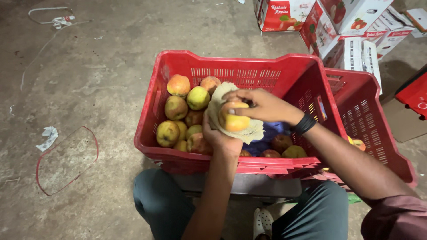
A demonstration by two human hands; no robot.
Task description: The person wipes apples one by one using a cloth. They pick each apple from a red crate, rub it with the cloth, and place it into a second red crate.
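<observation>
1. The apple (234,121), yellow with a red blush, sits between both hands above the middle of the red crate (231,66), half wrapped in a tan cloth (249,132).
2. The left hand (219,138) cups the cloth and fruit from below, its fingers curled closed around the cloth's underside; the apple lies just above and to the right of that palm.
3. The right hand (260,105) lies over the top, fingers (238,95) bent down and closed on the apple's upper side; the fruit is directly beneath those fingertips, touching them.
4. Both hands touch the apple. It is roundish, so I cannot tell which way its stem axis points.
5. To the left of the fingers, well below them, loose apples (182,113) are heaped in the crate.
6. Beneath the right wrist a blue liner (270,131) and darker fruit show.
7. A second red crate (369,120) stands right of the first, cartons (351,31) beyond it on the concrete floor (80,89).
</observation>
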